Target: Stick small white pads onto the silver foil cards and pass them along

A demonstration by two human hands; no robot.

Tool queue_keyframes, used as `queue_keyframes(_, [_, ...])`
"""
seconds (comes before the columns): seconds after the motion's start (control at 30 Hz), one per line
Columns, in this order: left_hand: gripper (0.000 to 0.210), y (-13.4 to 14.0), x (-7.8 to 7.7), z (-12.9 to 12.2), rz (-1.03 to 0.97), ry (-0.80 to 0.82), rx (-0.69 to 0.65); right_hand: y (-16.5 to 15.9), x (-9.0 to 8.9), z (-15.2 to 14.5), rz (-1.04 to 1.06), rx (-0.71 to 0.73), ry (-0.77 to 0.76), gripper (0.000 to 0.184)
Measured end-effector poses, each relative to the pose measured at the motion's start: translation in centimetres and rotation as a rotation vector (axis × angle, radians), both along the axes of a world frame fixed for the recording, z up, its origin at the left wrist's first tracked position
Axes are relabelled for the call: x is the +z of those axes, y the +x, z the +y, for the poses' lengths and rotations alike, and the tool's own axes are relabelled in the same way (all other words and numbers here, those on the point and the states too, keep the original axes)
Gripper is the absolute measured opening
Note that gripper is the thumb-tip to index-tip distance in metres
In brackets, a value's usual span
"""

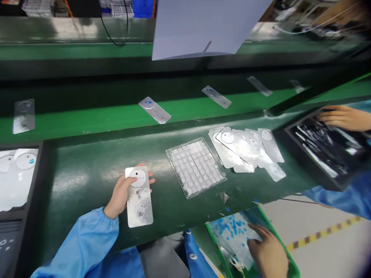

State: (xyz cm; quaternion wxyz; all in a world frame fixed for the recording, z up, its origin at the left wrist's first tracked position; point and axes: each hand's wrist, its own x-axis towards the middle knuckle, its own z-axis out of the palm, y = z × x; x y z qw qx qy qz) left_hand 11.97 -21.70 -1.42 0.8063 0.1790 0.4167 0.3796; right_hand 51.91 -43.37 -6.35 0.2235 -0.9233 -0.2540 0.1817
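Observation:
A silver rectangular plate [139, 210] with a white round patch and small dark holes near its top lies in my left hand [117, 197]. The thumb presses on its face, and the other fingers reach behind it. My right hand [269, 251] is over a green bin [285, 253] below the table's front edge, thumb and index finger apart, with nothing visible between them. Inside the bin is a clear plastic bag [236, 241] with many small blue pieces. A clear tray [195, 168] of small translucent parts sits on the table between my hands.
Overlapping silver plates [240, 148] lie right of the tray. Single plates rest on the green belt [185, 110] behind. A black crate [31, 181] with plates stands left. At right, another person's hand [343, 117] touches a black tray [333, 170]. A white panel [203, 27] hangs above.

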Motion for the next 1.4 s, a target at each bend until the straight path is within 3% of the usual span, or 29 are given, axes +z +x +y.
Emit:
queue_keyframes(0.07, [0.073,0.1,-0.1,0.0,0.004,0.013,0.012,-0.1,-1.1,-0.4,-0.156,0.009,-0.134,0.052])
queue_keyframes(0.13, [0.076,0.2,-0.1,0.0,0.015,0.017,0.030,0.1,-1.5,-0.5,-0.175,-0.032,-0.197,0.057])
queue_keyframes(0.27, [0.083,0.3,0.3,0.0,0.061,0.008,0.055,1.3,-1.3,0.2,-0.100,-0.031,-0.162,0.044])
queue_keyframes(0.37, [0.086,0.7,0.8,-0.1,0.131,0.022,0.078,0.4,0.5,1.7,-0.207,0.051,0.068,0.040])
queue_keyframes(0.47, [0.087,2.8,0.8,-0.3,0.204,0.062,0.067,-4.1,3.3,4.4,-0.240,0.130,0.437,0.040])
queue_keyframes(0.5, [0.086,3.9,0.7,-0.5,0.211,0.080,0.050,-6.2,4.1,5.8,-0.153,0.135,0.521,0.037])
queue_keyframes(0.57, [0.086,6.6,0.3,-0.9,0.194,0.144,-0.013,-10.3,5.2,8.9,0.246,0.301,0.592,0.040])
queue_keyframes(0.6, [0.086,8.0,0.0,-1.0,0.187,0.199,-0.053,-12.0,5.4,10.4,0.429,0.408,0.586,0.043])
queue_keyframes(0.67, [0.085,10.2,-0.6,-0.6,0.205,0.365,-0.136,-13.7,5.6,12.8,0.590,0.514,0.568,0.048])
queue_keyframes(0.77, [0.076,11.3,-1.0,3.6,0.377,0.715,-0.230,-10.5,5.7,15.1,0.365,0.402,0.602,0.053])
queue_keyframes(0.87, [0.062,9.4,0.1,11.7,0.900,1.002,-0.196,-2.3,6.1,18.7,0.140,0.286,0.638,0.055])
queue_keyframes(0.93, [0.063,7.4,1.4,17.4,1.224,0.980,-0.115,2.8,6.5,21.4,-0.050,0.256,0.595,0.057])
queue_keyframes(1.03, [0.093,4.9,2.9,23.9,1.331,0.861,-0.019,6.4,7.2,23.8,-0.405,0.335,0.552,0.064])
queue_keyframes(1.13, [0.121,3.5,3.5,27.2,1.299,0.768,0.007,4.6,7.2,23.9,-0.533,0.459,0.660,0.064])
queue_keyframes(1.2, [0.125,2.6,4.1,27.9,1.233,0.740,0.030,1.5,6.8,23.4,-0.415,0.549,0.687,0.055])
queue_keyframes(1.3, [0.101,0.9,5.4,26.5,1.084,0.774,0.087,-4.1,6.4,22.7,-0.152,0.749,0.646,0.045])
queue_keyframes(1.4, [0.069,-0.8,5.6,22.1,0.941,0.834,0.124,-9.9,6.2,22.5,0.085,0.841,0.600,0.046])
